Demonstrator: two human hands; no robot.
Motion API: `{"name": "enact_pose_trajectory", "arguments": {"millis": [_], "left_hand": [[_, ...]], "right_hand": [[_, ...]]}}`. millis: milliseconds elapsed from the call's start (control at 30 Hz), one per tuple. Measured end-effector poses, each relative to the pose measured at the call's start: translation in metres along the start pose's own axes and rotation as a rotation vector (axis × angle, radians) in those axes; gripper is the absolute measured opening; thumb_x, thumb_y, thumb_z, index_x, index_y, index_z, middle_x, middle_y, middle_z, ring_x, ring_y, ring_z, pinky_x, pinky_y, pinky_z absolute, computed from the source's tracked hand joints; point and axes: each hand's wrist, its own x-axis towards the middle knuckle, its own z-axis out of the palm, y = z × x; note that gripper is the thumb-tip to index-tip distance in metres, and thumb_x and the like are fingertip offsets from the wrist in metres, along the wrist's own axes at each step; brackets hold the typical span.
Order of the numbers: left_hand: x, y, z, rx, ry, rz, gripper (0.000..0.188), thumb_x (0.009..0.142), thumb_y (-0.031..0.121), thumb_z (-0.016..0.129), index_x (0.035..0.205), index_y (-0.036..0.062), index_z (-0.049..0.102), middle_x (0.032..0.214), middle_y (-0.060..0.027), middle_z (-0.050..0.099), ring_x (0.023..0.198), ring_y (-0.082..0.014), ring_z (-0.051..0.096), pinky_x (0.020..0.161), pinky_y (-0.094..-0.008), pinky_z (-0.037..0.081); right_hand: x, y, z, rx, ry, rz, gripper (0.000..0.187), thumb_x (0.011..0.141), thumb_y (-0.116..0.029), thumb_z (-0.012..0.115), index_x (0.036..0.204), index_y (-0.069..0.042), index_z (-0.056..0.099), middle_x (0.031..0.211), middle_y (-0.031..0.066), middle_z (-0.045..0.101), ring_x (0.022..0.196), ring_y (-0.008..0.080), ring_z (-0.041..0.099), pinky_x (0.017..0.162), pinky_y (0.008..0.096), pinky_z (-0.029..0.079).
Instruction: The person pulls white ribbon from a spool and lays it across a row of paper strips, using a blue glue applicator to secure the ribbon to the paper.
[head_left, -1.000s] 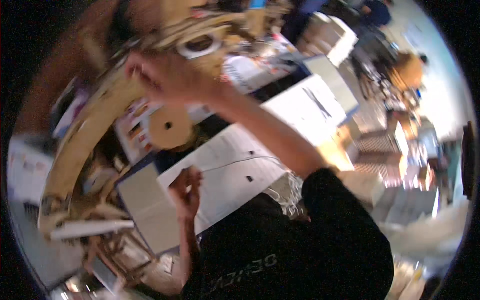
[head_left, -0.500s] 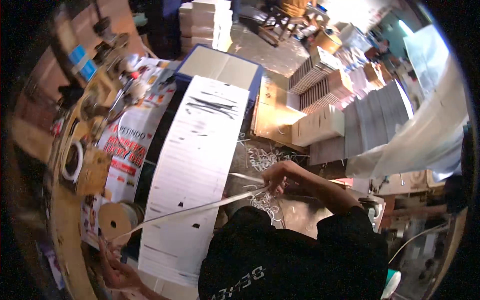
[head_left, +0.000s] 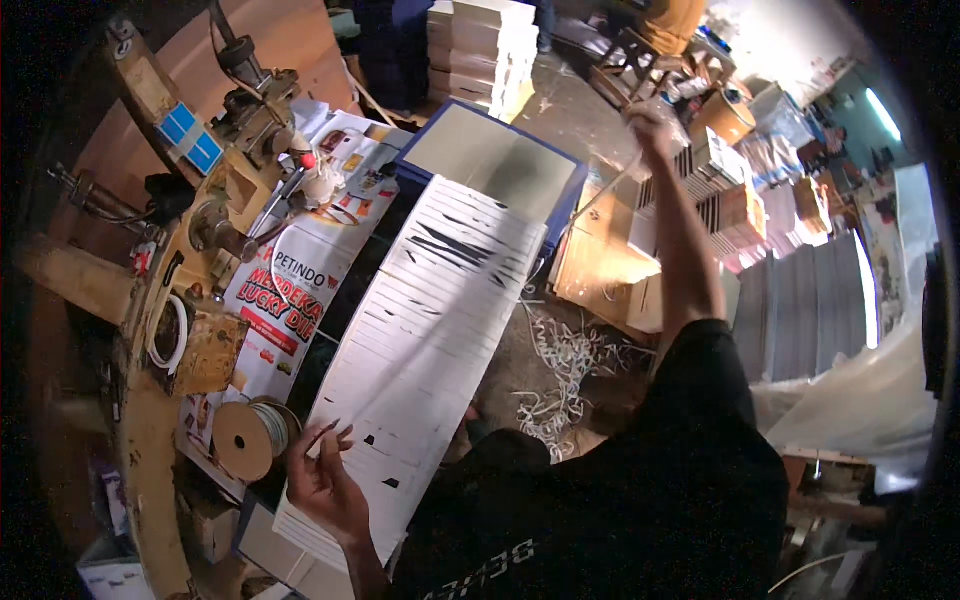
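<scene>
Since the frame half a second ago, the right hand [head_left: 652, 130] has risen from the middle of the picture to the upper right, and the left hand [head_left: 330, 497] has shifted rightward from beside the spool to over the near end of the paper stack. The right hand's fingers are curled together, clamped on a narrow pale strip [head_left: 603, 194] that slants from them down and left past the blue-edged board [head_left: 470, 150]. A blurred pale band lies across the stack between that side and the left hand, in line with the strip; the blur hides whether it is one unbroken length. The left hand is at the lower left of centre, thumb and fingertips close about something thin and dark, but I cannot tell whether they grip the strip too. The long white paper stack [head_left: 400, 375], marked with dark smears, runs diagonally from lower left to upper centre, its far end on the board. The spool [head_left: 241, 442] stands at lower left, beside a printed sheet [head_left: 300, 255]. Tangled white offcuts [head_left: 560, 375] litter the floor [head_left: 505, 385] right of centre, and cardboard [head_left: 600, 250] lies beyond them.
</scene>
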Motion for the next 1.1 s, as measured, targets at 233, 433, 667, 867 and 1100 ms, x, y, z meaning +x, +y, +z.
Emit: {"name": "enact_pose_trajectory", "arguments": {"millis": [233,433,667,867,1100], "left_hand": [[-0.036,-0.01,0.001,0.074,0.167,-0.304,0.025,0.093,0.009,0.071,0.111,-0.0082,0.07,0.094,-0.0175,0.073,0.077,-0.0205,0.07,0.069,-0.0309,0.058],[-0.071,-0.051,-0.019,0.204,0.143,-0.52,0.023,0.087,0.01,0.074,0.101,-0.0084,0.074,0.094,-0.0164,0.074,0.077,-0.0202,0.069,0.075,-0.0316,0.058],[-0.079,-0.063,-0.016,-0.21,-0.028,-0.677,0.025,0.093,0.002,0.067,0.114,-0.01,0.066,0.097,-0.0193,0.072,0.089,-0.0235,0.071,0.087,-0.0334,0.059],[-0.078,-0.062,-0.027,-0.353,0.016,-0.742,0.026,0.094,0.005,0.069,0.115,-0.0068,0.059,0.095,-0.0225,0.073,0.092,-0.0266,0.074,0.086,-0.0343,0.061],[-0.074,-0.071,-0.031,-0.152,-0.108,-0.624,0.022,0.087,0.007,0.076,0.101,-0.0061,0.064,0.085,-0.0213,0.075,0.082,-0.0215,0.076,0.071,-0.0297,0.06]], "right_hand": [[0.138,-0.224,0.035,0.82,-0.078,-0.35,0.022,0.086,-0.009,0.073,0.105,0.002,0.069,0.081,0.0036,0.067,0.065,0.0067,0.055,0.053,0.0233,0.042],[0.122,-0.208,0.089,-0.098,-1.042,-0.43,0.033,0.083,-0.019,0.072,0.112,-0.006,0.072,0.077,0.0045,0.068,0.064,0.0149,0.06,0.056,0.0325,0.05],[0.026,-0.199,0.103,-0.19,-1.162,-0.29,0.041,0.089,-0.015,0.068,0.129,-0.015,0.061,0.092,0.004,0.065,0.069,0.011,0.058,0.06,0.0268,0.049],[-0.245,-0.412,0.059,0.525,-1.295,0.215,0.035,0.088,-0.007,0.077,0.122,-0.005,0.067,0.094,0.0042,0.071,0.086,0.0084,0.067,0.07,0.0232,0.054],[-0.414,-0.479,0.089,0.749,-0.935,0.196,0.024,0.088,-0.006,0.076,0.11,0.001,0.068,0.098,0.0101,0.074,0.093,0.0159,0.072,0.081,0.0293,0.061]]}}
